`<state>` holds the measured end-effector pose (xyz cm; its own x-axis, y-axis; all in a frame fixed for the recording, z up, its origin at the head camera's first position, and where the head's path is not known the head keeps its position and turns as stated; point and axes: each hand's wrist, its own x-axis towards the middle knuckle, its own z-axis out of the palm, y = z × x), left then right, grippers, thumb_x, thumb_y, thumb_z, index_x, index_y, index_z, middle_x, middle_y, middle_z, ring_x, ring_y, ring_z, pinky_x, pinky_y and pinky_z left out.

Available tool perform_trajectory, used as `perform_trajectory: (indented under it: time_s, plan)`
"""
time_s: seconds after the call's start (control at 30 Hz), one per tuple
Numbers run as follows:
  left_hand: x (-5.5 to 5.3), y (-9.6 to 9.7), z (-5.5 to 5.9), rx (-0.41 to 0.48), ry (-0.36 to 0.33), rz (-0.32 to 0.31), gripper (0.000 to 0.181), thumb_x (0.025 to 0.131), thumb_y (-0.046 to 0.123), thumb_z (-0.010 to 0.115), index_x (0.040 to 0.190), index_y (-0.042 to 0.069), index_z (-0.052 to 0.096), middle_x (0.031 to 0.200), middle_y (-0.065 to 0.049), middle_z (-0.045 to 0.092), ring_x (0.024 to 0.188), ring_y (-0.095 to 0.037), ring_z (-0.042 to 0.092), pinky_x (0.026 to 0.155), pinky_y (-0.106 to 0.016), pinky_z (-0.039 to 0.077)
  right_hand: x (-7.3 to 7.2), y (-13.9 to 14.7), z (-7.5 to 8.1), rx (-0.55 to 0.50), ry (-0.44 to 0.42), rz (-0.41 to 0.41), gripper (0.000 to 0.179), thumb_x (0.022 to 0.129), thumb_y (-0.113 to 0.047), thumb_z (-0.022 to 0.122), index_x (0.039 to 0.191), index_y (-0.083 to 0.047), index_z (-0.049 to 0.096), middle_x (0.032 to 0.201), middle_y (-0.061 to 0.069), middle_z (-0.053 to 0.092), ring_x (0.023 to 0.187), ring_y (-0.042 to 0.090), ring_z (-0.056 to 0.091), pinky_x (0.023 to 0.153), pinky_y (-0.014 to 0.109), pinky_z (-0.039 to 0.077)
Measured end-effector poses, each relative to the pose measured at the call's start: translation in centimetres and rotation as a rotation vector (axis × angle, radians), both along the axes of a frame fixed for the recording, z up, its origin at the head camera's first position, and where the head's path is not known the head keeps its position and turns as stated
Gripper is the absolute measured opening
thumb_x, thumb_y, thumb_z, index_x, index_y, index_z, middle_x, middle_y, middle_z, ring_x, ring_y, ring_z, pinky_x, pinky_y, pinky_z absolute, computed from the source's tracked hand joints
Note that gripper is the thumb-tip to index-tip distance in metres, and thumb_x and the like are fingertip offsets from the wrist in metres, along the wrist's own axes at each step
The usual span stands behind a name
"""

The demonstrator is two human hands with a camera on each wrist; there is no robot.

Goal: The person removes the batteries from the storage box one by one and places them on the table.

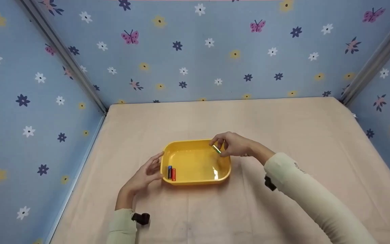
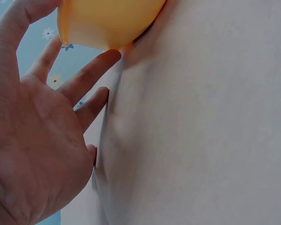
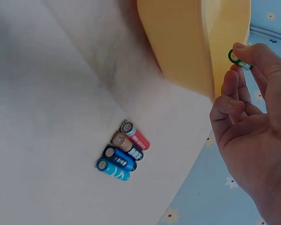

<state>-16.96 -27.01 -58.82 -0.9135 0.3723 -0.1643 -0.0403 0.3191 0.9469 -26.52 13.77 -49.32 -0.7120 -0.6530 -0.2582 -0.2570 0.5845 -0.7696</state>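
Observation:
A yellow plastic tray (image 1: 192, 162) lies on the cloth-covered table. Inside it, at the left end, a blue-and-black battery (image 1: 170, 172) and a red battery (image 1: 173, 174) lie side by side. My right hand (image 1: 234, 144) pinches a green-and-white battery (image 1: 216, 148) between thumb and fingertips, over the tray's far right corner; its round end (image 3: 234, 56) shows in the right wrist view. At the tray's left end is my left hand (image 1: 144, 174), thumb and fingertips against the outer wall, fingers spread and fairly straight in the left wrist view.
Right of the tray, mostly hidden by my right forearm in the head view, several batteries lie in a row: a red one (image 3: 136, 136), a black-and-copper one (image 3: 129, 146), a blue one (image 3: 121, 158) and a light blue one (image 3: 113, 169). Flowered panels (image 1: 195, 51) border the table (image 1: 283, 128).

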Motion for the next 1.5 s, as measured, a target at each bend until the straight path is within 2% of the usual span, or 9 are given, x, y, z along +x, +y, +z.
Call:
perform_trajectory:
  time_s: [0.1,0.3,0.4,0.53,0.67,0.87,1.07,1.3,1.5]
  plan:
    - [0.1,0.1,0.0,-0.012,-0.010,0.014,0.087,0.107,0.019,0.079,0.179,0.020,0.030,0.185,-0.023,0.033,0.171,-0.049,0.035,0.139,-0.075,0.024,0.0,0.9,-0.3,-0.009,0.012,-0.008,0.049,0.099,0.003,0.079,0.147,-0.005,0.071,0.119,0.015,0.072,0.091,0.018,0.059,0.080,0.024,0.053]
    - [0.4,0.2,-0.1,-0.034,-0.048,0.049,0.088,0.105,0.023,0.081,0.179,0.025,0.032,0.184,-0.021,0.036,0.172,-0.048,0.034,0.137,-0.079,0.023,-0.1,2.6,-0.8,0.003,0.040,-0.028,0.049,0.097,0.002,0.080,0.145,-0.005,0.072,0.119,0.018,0.071,0.081,0.017,0.057,0.064,0.021,0.050]
    - [0.5,0.1,-0.2,-0.037,-0.048,0.046,0.089,0.105,0.025,0.081,0.179,0.025,0.032,0.184,-0.021,0.036,0.172,-0.048,0.035,0.137,-0.079,0.023,-0.1,3.7,-1.1,0.004,0.037,-0.048,0.049,0.095,0.002,0.080,0.144,-0.006,0.072,0.117,0.018,0.071,0.077,0.015,0.057,0.059,0.020,0.051]
    - [0.6,0.1,-0.2,-0.034,-0.047,0.042,0.089,0.105,0.025,0.082,0.179,0.024,0.032,0.183,-0.022,0.037,0.171,-0.048,0.037,0.137,-0.079,0.024,-0.2,5.3,-1.5,-0.018,0.033,-0.074,0.049,0.094,0.005,0.079,0.142,-0.001,0.072,0.112,0.020,0.070,0.076,0.015,0.060,0.062,0.019,0.053]
    - [0.5,0.1,-0.2,-0.053,-0.044,0.043,0.089,0.104,0.027,0.082,0.178,0.025,0.033,0.182,-0.022,0.040,0.170,-0.049,0.038,0.137,-0.080,0.023,-0.4,7.2,-2.0,-0.016,0.059,-0.100,0.048,0.095,0.004,0.080,0.142,0.003,0.070,0.112,0.023,0.072,0.082,0.017,0.065,0.072,0.018,0.055]
    - [0.4,0.2,-0.1,-0.036,-0.026,0.034,0.089,0.105,0.023,0.082,0.179,0.023,0.033,0.182,-0.023,0.039,0.171,-0.050,0.036,0.137,-0.079,0.021,-0.5,10.1,-2.1,0.026,0.090,-0.153,0.049,0.094,0.003,0.080,0.142,0.002,0.071,0.115,0.022,0.073,0.092,0.022,0.064,0.083,0.027,0.055]
    - [0.3,0.2,0.2,-0.030,-0.031,0.049,0.088,0.105,0.020,0.082,0.178,0.025,0.033,0.184,-0.021,0.037,0.172,-0.048,0.035,0.139,-0.078,0.020,-0.3,11.6,-3.0,0.021,0.059,-0.242,0.052,0.094,0.003,0.080,0.144,0.002,0.068,0.118,0.023,0.072,0.097,0.021,0.062,0.083,0.026,0.054]
    - [0.1,0.2,0.3,-0.040,-0.017,0.039,0.088,0.105,0.022,0.081,0.178,0.025,0.033,0.184,-0.022,0.037,0.171,-0.048,0.037,0.137,-0.081,0.020,0.2,12.7,-5.3,-0.036,0.030,-0.356,0.054,0.095,0.004,0.078,0.148,0.003,0.065,0.122,0.025,0.071,0.096,0.018,0.061,0.077,0.021,0.053]
    - [0.2,0.0,0.1,-0.024,-0.017,0.035,0.088,0.105,0.020,0.080,0.179,0.025,0.032,0.185,-0.021,0.033,0.172,-0.048,0.035,0.138,-0.079,0.019,0.5,13.7,-7.0,-0.092,0.020,-0.391,0.054,0.094,0.008,0.075,0.147,0.006,0.065,0.122,0.027,0.070,0.098,0.018,0.059,0.078,0.020,0.051]
